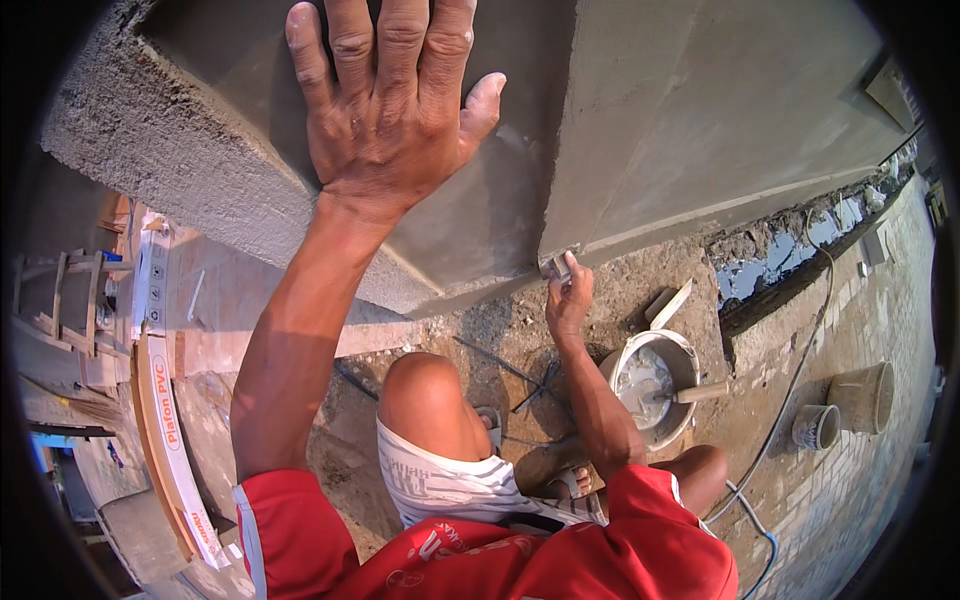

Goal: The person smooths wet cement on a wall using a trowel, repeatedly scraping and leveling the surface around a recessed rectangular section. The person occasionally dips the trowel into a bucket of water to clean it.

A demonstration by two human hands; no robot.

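Low on the grey wall's corner [560,200], the right hand [568,300] pinches a small trowel [556,266] pointing toward 11 o'clock. Up at 11 o'clock, the left hand [385,100] presses flat, fingers spread.

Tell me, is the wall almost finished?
Mostly, it seems. The big grey wall face looks smooth already. The left hand leans flat on the wall while the right hand works a small tool at the bottom corner. The rough edge at left looks unsmoothed, and the bucket holds more mix.
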